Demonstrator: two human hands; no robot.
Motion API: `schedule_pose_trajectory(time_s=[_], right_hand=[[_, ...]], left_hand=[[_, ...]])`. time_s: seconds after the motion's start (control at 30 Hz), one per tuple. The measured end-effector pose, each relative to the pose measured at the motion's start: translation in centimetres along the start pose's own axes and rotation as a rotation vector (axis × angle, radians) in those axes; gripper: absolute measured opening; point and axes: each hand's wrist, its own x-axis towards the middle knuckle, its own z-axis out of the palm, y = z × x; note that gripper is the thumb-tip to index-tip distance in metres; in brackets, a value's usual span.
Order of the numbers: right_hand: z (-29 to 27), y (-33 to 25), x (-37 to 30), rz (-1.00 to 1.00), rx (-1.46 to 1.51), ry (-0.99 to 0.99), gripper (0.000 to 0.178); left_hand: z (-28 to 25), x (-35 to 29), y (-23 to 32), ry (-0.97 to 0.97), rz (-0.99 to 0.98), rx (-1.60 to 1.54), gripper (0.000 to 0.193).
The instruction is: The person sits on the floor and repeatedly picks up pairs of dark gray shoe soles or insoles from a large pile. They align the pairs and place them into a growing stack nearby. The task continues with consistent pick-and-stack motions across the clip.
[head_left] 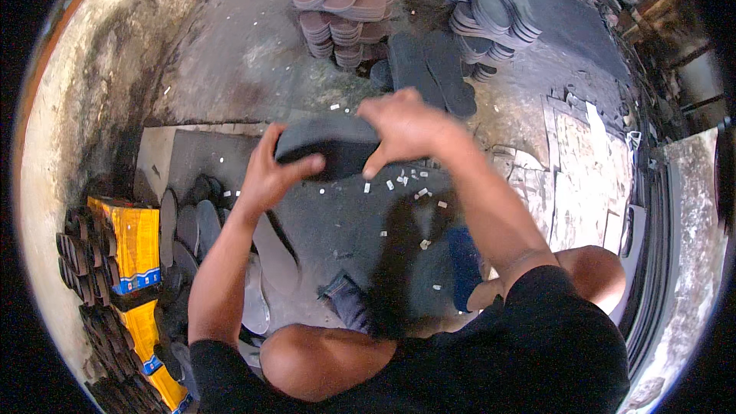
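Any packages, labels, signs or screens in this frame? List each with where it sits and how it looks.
Yellow carton: lower left by the wall, boxy, yellow-orange with a blue strip along its lower edge, among stacked dark soles.
Second yellow carton: just below the first, same yellow with a blue band, partly hidden by soles.
No signs or screens show.

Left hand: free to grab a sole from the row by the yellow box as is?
Probably not right away. The left hand and right hand both grip the dark sole. The path down to the row of soles beside the yellow box looks unobstructed, but the hand is occupied.
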Motion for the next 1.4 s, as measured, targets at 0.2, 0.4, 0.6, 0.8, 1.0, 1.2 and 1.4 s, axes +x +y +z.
schedule_pose_trajectory(time_s=[0.2,0.4,0.6,0.8,1.0,1.2,1.4], right_hand=[[-14.3,10.2,-6.3,0.257,0.034,1.167,0.084],[-14.2,14.0,-7.3,0.232,0.24,1.129,0.08],[-10.9,12.2,-3.6,0.166,0.187,0.895,0.06],[-6.3,7.8,-1.4,0.126,0.62,0.711,0.046],[7.1,-4.4,4.0,-0.007,0.518,0.405,0.048],[23.5,-12.5,3.0,-0.589,-0.062,-0.014,0.048],[25.3,-14.4,2.8,-0.487,-0.091,-0.344,0.036]], left_hand=[[7.3,15.8,7.6,-0.184,-0.188,-0.47,0.073],[12.4,25.5,3.4,-0.317,-0.321,-0.419,0.071],[12.4,26.0,-0.3,-0.199,-0.285,-0.341,0.111],[1.0,12.8,-5.1,0.213,0.015,0.253,0.104],[3.0,-17.7,-17.0,0.233,-0.72,0.837,0.125],[3.6,-22.8,-14.9,-0.135,-0.443,0.287,0.103],[-8.2,-22.3,-17.0,0.858,-0.84,0.924,0.11]])
